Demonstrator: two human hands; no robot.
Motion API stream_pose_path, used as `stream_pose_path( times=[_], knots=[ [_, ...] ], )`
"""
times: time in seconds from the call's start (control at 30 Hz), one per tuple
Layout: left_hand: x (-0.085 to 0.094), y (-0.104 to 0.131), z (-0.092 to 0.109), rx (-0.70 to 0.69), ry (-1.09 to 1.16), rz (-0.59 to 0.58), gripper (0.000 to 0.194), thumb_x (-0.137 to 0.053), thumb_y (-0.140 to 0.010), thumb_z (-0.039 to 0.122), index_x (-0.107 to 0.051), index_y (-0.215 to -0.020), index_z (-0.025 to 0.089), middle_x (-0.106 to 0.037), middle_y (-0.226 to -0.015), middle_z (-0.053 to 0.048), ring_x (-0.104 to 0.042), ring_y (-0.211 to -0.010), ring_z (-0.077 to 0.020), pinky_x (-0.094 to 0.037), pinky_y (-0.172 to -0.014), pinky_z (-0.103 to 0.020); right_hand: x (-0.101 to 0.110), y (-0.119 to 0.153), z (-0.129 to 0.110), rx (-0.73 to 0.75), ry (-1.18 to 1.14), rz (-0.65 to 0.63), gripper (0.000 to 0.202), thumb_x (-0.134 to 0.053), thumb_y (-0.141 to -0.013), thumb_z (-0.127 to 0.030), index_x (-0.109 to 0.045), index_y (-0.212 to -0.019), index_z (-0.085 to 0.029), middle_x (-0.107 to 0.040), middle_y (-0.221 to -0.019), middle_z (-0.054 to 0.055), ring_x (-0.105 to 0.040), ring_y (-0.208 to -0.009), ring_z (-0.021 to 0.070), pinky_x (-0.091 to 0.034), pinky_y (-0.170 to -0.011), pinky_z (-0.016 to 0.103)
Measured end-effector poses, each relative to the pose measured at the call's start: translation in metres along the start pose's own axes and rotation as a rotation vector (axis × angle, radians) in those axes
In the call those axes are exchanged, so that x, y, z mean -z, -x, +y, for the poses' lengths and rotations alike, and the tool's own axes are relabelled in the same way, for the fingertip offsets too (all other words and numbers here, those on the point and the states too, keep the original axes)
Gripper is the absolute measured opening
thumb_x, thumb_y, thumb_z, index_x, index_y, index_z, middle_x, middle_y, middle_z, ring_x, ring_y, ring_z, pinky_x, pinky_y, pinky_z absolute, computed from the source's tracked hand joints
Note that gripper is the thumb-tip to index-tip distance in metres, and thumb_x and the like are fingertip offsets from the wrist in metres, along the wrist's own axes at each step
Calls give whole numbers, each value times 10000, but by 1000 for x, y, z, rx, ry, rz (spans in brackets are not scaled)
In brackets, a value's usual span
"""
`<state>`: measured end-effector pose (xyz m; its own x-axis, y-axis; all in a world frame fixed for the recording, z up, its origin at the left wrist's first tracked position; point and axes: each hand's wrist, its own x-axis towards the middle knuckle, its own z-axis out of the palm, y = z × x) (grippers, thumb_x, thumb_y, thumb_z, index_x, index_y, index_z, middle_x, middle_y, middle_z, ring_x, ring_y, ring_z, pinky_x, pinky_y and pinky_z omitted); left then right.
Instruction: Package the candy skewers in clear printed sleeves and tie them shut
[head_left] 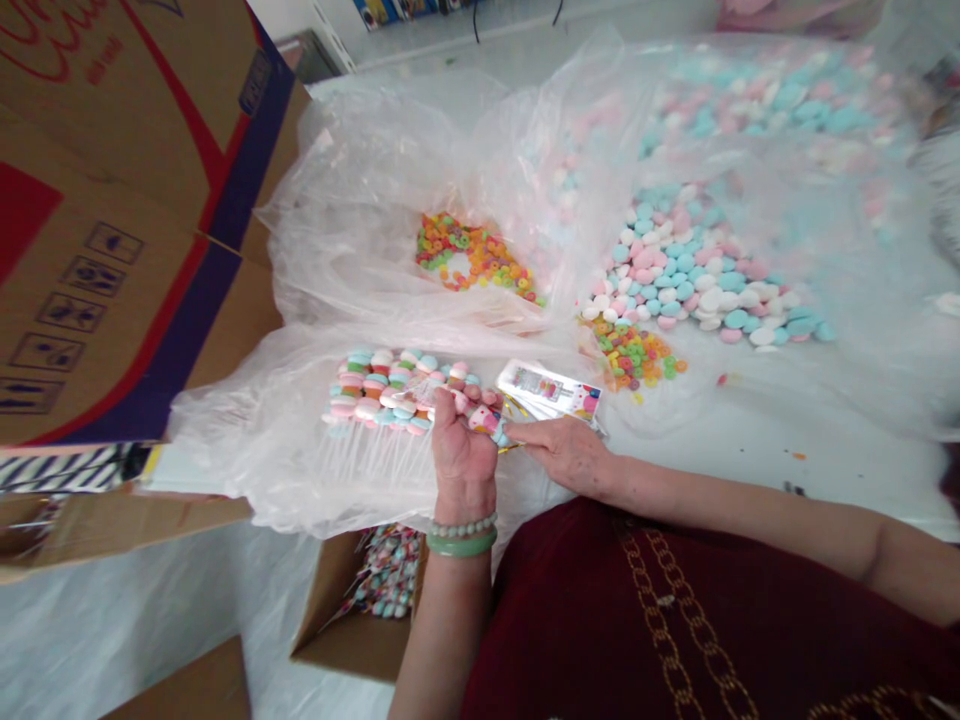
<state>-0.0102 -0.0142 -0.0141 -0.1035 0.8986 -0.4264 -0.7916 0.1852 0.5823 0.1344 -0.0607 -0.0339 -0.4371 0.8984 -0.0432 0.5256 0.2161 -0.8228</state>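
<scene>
My left hand [466,455], with a beaded bracelet and a green bangle at its wrist, is closed around a wrapped candy skewer [486,420] in clear plastic with a printed label. From the right, my right hand [571,455] reaches its fingertips to the wrapper's lower end. A thin gold twist tie [511,449] shows at those fingers, which look pinched on it. Just left of my left hand lie rows of candy skewers [375,385] in pastel sweets, their white sticks pointing toward me. Behind my right hand rests a stack of printed wrappers [551,388].
Clear plastic sheeting [360,250] covers much of the white table [750,410]. On it are ring candies [480,255], more rings [637,355] and a heap of pastel candies [690,270]. A large carton [112,220] stands left. An open box [322,620] below holds finished-looking skewers.
</scene>
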Motion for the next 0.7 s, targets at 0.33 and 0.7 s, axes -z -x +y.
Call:
stream_pose_path(
  times=[0.33,0.7],
  knots=[
    [-4,2,-10,16,-226,-66,234,-587,-885,365,-582,-801,147,-576,-647,-2,-588,-596,-123,-496,-618,-238,-1,-2,8,-46,-270,190,376,-486,-845,-154,-605,-1186,-260,-663,-1111,16,-609,-953,195,-442,-813,299],
    [-6,5,-19,29,-185,-105,261,-718,-787,391,-604,-847,163,-621,-753,-10,-634,-738,-156,-506,-767,-302,16,-15,-2,-485,-1024,131,64,-540,-710,-241,-514,-684,-188,-381,-457,-81,-264,-379,68,-164,-398,214]
  ],
)
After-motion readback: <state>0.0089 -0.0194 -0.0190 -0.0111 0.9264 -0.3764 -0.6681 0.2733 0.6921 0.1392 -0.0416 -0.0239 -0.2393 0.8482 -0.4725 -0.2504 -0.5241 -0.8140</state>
